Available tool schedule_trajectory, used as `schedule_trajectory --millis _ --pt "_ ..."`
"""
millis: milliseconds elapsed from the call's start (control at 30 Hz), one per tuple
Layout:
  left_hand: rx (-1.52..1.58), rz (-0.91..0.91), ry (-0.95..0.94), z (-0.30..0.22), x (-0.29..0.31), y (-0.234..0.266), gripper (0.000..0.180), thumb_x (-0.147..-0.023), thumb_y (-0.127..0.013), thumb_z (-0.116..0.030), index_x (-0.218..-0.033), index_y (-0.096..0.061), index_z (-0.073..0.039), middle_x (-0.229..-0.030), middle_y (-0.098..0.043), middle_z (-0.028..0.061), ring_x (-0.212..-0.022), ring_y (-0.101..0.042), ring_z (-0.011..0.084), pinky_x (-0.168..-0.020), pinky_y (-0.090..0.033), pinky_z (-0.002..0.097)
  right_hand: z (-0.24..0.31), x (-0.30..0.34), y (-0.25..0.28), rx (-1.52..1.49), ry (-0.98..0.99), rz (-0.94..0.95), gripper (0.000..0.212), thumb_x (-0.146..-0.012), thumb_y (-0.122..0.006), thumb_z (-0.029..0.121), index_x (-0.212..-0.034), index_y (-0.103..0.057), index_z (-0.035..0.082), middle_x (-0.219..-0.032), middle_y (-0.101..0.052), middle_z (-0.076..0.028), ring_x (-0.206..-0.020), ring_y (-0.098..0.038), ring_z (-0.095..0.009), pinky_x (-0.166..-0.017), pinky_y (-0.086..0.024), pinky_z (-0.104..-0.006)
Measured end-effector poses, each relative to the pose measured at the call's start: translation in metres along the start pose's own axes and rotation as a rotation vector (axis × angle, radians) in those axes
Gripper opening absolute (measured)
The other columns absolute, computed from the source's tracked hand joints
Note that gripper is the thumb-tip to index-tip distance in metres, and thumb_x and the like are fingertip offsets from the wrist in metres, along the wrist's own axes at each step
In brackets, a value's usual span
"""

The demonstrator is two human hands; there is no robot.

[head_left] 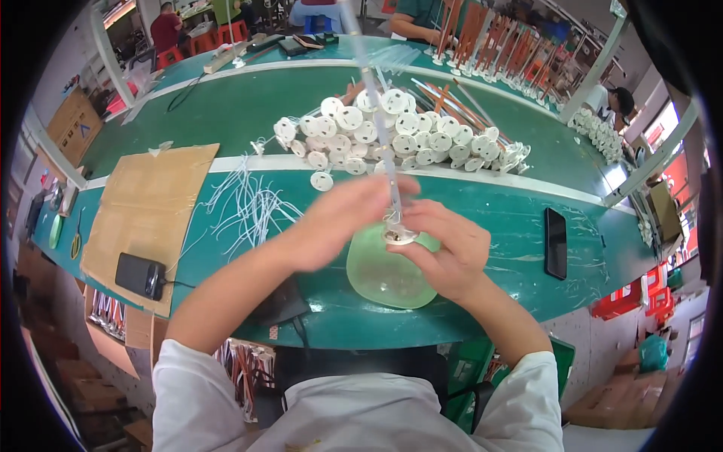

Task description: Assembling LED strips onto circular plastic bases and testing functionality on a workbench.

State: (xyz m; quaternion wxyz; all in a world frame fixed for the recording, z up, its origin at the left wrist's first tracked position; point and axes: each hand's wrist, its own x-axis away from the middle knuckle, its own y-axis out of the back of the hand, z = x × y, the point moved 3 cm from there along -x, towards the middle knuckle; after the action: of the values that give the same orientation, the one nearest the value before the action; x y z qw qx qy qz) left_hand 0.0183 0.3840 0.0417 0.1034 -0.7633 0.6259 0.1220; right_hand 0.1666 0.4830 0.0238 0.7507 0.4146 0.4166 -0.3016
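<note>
Red stools (235,31) stand beyond the long green worktable (512,218).

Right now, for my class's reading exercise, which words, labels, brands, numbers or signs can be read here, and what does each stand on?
Cardboard box, far left: dark printed mark, which I won't copy out.
Red marks near the green table's near edge: too small to read surely.
White disc in the right hand: no readable text.
Piled white discs: dark marks, no readable lettering.
Black phone: no text visible.

White disc-ended parts (367,132) heaped along a green surface's (501,264) far edge, and people (165,30) seated beyond, mark an assembly workshop.
</note>
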Motion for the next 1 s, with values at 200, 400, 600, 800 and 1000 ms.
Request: schedule_trajectory --millis 200,400,600,800,1000 --pt "0.166 0.168 0.274 0.010 0.015 -0.004 0.051 -0.101 -0.055 -0.013 -0.146 -0.038 0.004 -0.130 -0.059 0.0139 -0.120 -0.057 0.0179 -0.104 -0.044 0.0335 -0.019 0.001 0.001 0.046 0.119 -0.003 0.038 -0.063 -0.086 0.008 -0.098 -0.073 0.001 -0.091 -0.071 -0.008 -0.073 -0.066 -0.026 -0.063 -0.054 -0.0313" --pt "0.287 0.160 0.277 0.023 0.011 -0.001 0.052 -0.095 -0.062 -0.003 -0.142 -0.042 0.005 -0.125 -0.063 0.0167 -0.117 -0.061 0.0203 -0.102 -0.047 0.0341 -0.027 0.010 -0.003 0.043 0.128 -0.008 0.039 -0.062 -0.084 0.004 -0.098 -0.072 -0.002 -0.083 -0.069 -0.009 -0.069 -0.066 -0.025 -0.059 -0.054 -0.0313" --pt "0.304 0.176 0.337 0.027 0.021 -0.001 0.043 -0.096 -0.061 -0.006 -0.135 -0.046 0.003 -0.119 -0.065 0.0159 -0.110 -0.065 0.0208 -0.100 -0.051 0.0363 -0.012 0.011 -0.007 0.128 0.160 -0.073 0.035 -0.059 -0.077 -0.002 -0.093 -0.070 -0.005 -0.078 -0.068 -0.012 -0.062 -0.066 -0.025 -0.053 -0.053 -0.0306" --pt "0.354 0.130 0.379 0.028 0.015 0.001 0.042 -0.100 -0.057 -0.013 -0.137 -0.043 0.003 -0.125 -0.062 0.0179 -0.118 -0.063 0.0284 -0.101 -0.053 0.0425 -0.023 0.010 -0.005 0.033 0.152 -0.051 0.025 -0.066 -0.076 -0.005 -0.091 -0.071 -0.001 -0.081 -0.070 -0.013 -0.065 -0.067 -0.026 -0.057 -0.055 -0.0318" --pt "0.273 0.109 0.352 0.028 0.017 -0.002 0.034 -0.101 -0.056 -0.013 -0.130 -0.050 0.004 -0.115 -0.067 0.0169 -0.108 -0.066 0.0210 -0.099 -0.054 0.0360 -0.016 0.014 -0.006 0.086 0.127 -0.045 0.023 -0.072 -0.077 -0.007 -0.094 -0.071 -0.002 -0.083 -0.072 -0.012 -0.068 -0.069 -0.025 -0.061 -0.055 -0.0312"
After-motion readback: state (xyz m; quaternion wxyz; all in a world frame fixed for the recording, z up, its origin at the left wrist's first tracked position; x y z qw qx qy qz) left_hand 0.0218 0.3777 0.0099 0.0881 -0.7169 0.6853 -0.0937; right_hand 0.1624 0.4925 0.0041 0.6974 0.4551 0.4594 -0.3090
